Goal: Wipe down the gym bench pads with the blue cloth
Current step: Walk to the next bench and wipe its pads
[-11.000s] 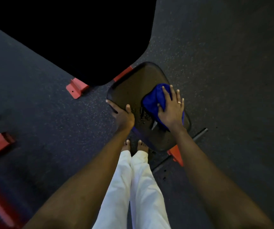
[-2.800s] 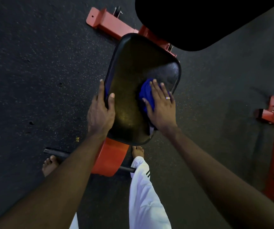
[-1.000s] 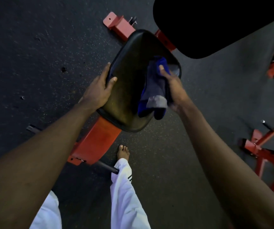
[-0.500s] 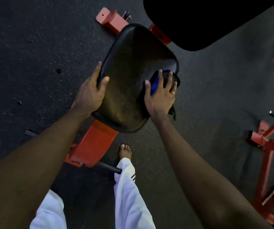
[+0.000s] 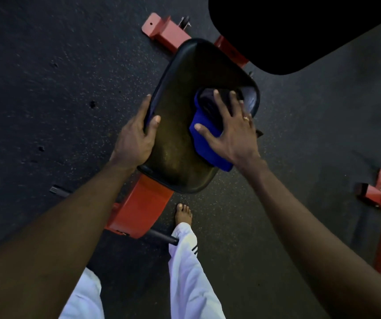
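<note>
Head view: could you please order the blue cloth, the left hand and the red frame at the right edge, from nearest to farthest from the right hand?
1. blue cloth, pressed under the right hand on the seat pad.
2. left hand, gripping the pad's left edge.
3. red frame, on the floor, far right.

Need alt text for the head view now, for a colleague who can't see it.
A person's right hand presses the blue cloth flat, fingers spread, onto the right side of the black seat pad, while the left hand grips its left edge. The pad sits on a red frame over dark speckled floor, a bare foot nearby.
</note>
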Action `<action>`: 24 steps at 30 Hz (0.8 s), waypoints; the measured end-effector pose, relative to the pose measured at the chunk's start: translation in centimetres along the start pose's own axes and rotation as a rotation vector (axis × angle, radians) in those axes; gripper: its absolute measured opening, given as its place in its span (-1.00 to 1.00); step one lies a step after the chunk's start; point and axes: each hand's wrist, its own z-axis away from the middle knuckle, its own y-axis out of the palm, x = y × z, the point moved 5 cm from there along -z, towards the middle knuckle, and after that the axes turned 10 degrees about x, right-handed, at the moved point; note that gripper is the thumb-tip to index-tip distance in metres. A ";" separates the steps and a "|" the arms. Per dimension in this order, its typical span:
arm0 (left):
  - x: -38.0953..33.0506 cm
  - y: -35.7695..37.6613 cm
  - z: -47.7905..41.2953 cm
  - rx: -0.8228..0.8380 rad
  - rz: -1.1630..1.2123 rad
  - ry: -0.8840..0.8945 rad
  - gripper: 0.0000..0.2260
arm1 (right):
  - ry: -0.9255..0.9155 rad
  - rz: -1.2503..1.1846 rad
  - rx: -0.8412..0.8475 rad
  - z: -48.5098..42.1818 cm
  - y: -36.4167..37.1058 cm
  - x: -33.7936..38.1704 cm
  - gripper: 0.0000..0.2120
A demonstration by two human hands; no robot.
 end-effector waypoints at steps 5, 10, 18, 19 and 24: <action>0.3 0.2 -0.2 0.030 0.011 -0.003 -0.44 | 0.044 -0.162 -0.172 -3.6 0.8 -0.6 -0.29; 0.2 0.1 0.0 0.052 0.028 -0.004 -0.49 | 0.236 -0.316 -0.328 -4.5 0.8 1.8 -0.30; 3.5 -1.6 1.3 0.225 -0.021 0.025 -0.53 | 0.083 -0.206 -0.237 -2.8 2.4 4.8 -0.38; 4.7 -2.0 2.0 0.229 -0.039 -0.007 -0.53 | 0.121 -0.222 -0.269 -3.4 2.3 5.6 -0.38; 7.4 -3.6 4.5 0.136 0.002 -0.067 -0.49 | 0.002 -0.104 -0.264 -3.7 3.4 10.9 -0.40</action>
